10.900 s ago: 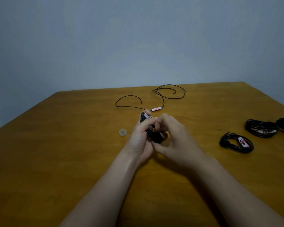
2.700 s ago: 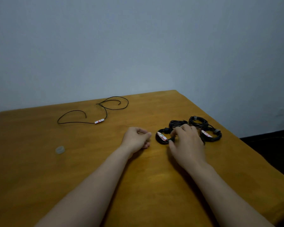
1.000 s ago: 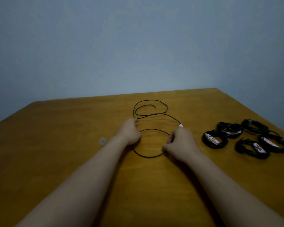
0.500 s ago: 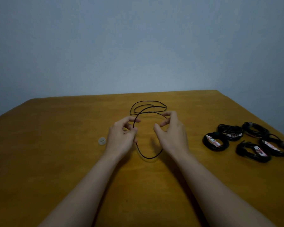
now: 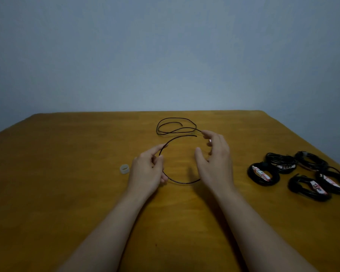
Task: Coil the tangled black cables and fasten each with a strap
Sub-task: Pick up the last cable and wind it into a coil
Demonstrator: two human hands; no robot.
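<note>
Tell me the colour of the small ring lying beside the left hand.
The ring is pale, whitish and translucent; the head view shows it.

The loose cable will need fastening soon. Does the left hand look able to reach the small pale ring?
Probably yes: the small pale ring lies just beside the left hand, with only bare table between. That hand pinches the loose cable, though, so it may need to let go first.

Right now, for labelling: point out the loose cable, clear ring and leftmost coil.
loose cable (image 5: 182, 183), head view, near loop's bottom
clear ring (image 5: 124, 169), head view, outer wall
leftmost coil (image 5: 261, 173), head view, white strap
</note>
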